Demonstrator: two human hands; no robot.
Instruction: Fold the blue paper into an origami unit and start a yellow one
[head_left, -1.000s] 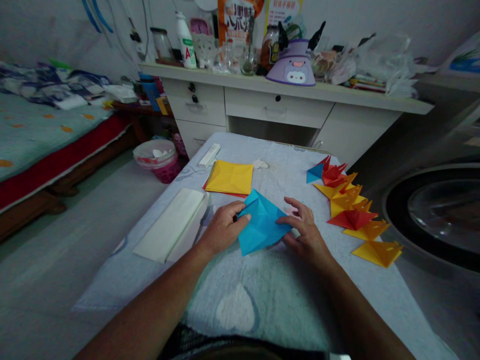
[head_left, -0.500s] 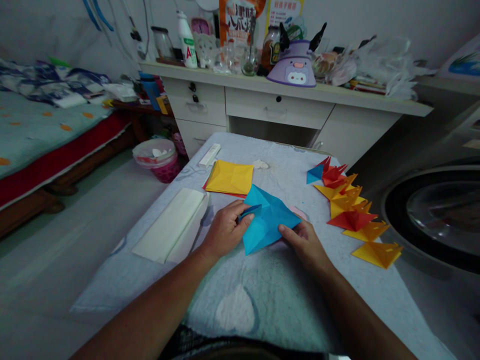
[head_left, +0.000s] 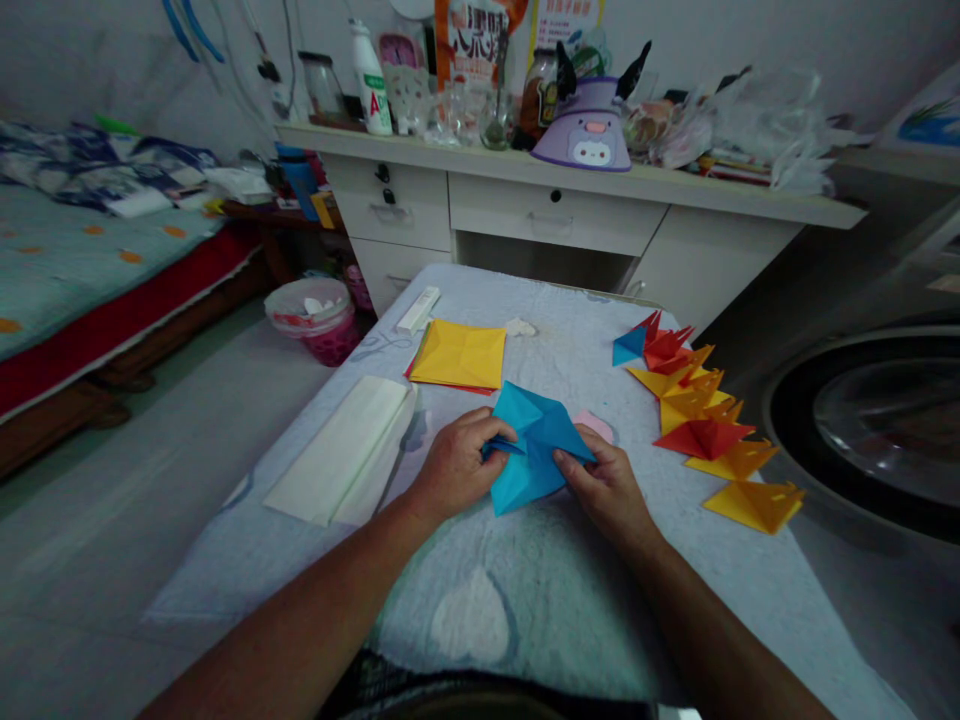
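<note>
A creased sheet of blue origami paper [head_left: 534, 440] is held between my two hands, above the cloth-covered table. My left hand [head_left: 463, 460] pinches its left corner, which is folded into a narrow ridge between thumb and fingers. On the opposite side, my right hand [head_left: 604, 475] grips the right corner, thumb on top and fingers underneath. Beyond the blue paper lies a stack of creased yellow and red paper [head_left: 461, 352]. Folded paper pieces in yellow [head_left: 754, 505], red [head_left: 705, 437] and blue [head_left: 628, 346] form a row along the table's right side.
A long pale paper packet [head_left: 341, 455] lies left of my hands, with a small white box [head_left: 418, 310] farther back. A white desk [head_left: 555, 205] stands behind the table [head_left: 480, 620]. A bin [head_left: 319, 315] is on the floor at left, a front-loading washer [head_left: 885, 430] at right.
The left corner of the blue paper is now pinched into a tighter fold, and the sheet's sides have drawn inward. Both hands have come slightly closer together.
</note>
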